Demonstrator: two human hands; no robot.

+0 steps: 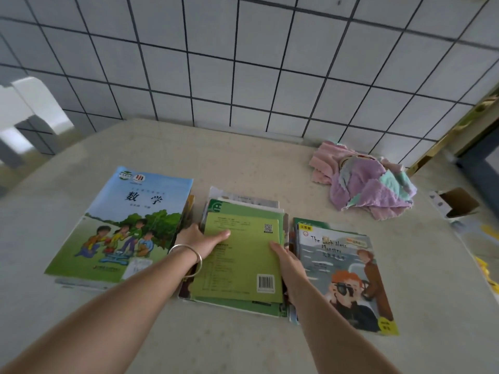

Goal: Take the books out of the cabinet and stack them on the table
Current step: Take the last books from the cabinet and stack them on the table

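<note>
Three piles of books lie on the beige table (243, 163). On the left is a maths textbook (118, 228) with children on its cover, on top of other books. The middle pile is topped by a green book (240, 260) lying back cover up, with a barcode. My left hand (199, 240), with a silver bangle on the wrist, grips the left edge of that pile, thumb on top. My right hand (290, 263) grips its right edge. On the right lies "The Loch Ness Monster" book (345, 273) over other thin books. The cabinet is not in view.
A crumpled bundle of pink, purple and mint cloths (367, 182) lies at the back right of the table. A small open cardboard box (456, 202) sits near the right edge. A white plastic chair (29, 112) stands at the left, and a tiled wall runs behind the table.
</note>
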